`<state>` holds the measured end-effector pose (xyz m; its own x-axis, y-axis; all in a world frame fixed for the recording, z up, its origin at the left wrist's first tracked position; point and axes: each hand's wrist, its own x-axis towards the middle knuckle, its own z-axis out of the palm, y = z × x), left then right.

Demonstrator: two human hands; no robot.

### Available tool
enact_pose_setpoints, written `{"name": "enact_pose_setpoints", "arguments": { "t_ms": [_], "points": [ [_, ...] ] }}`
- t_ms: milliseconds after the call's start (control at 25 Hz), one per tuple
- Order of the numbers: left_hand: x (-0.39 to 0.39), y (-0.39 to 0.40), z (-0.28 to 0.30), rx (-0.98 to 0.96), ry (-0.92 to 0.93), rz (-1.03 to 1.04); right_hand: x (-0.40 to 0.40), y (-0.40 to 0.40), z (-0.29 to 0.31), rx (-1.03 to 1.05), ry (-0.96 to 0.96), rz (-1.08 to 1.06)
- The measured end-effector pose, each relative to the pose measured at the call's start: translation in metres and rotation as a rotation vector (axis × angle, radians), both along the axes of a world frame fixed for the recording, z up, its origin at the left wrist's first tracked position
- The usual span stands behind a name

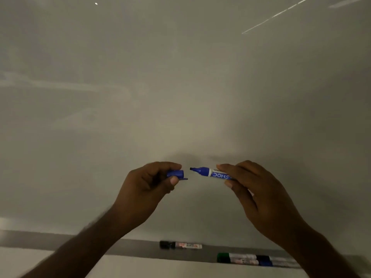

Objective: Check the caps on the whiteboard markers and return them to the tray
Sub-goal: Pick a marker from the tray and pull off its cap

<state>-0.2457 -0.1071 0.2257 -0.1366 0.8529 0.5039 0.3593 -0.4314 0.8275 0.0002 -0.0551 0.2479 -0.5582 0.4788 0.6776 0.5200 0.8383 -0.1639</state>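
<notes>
Left hand [152, 183] pinches blue cap [175, 173], right hand [255, 187] pinches marker [212, 173], tip facing cap mouth, just apart, lined up for recapping

Left hand [148, 183] pinching blue cap [175, 173], right hand [259, 189] gripping uncapped blue marker [210, 172] — apart, tray [130, 247] below

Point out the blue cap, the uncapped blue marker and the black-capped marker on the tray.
blue cap [175, 173]: head view, its side wall.
blue marker [210, 172]: head view, white label band.
black-capped marker [181, 245]: head view, barrel near the cap.
</notes>
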Motion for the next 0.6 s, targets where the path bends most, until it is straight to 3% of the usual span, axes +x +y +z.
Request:
{"name": "enact_pose_setpoints", "arguments": {
  "t_ms": [240,600],
  "points": [
    [0.026,-0.006,0.042,0.032,-0.062,0.026,0.018,0.005,0.032,0.090,0.012,0.050],
    [0.064,-0.006,0.061,0.046,-0.007,0.049,0.042,0.017,0.043,0.124,0.007,0.133]
  ]
}}
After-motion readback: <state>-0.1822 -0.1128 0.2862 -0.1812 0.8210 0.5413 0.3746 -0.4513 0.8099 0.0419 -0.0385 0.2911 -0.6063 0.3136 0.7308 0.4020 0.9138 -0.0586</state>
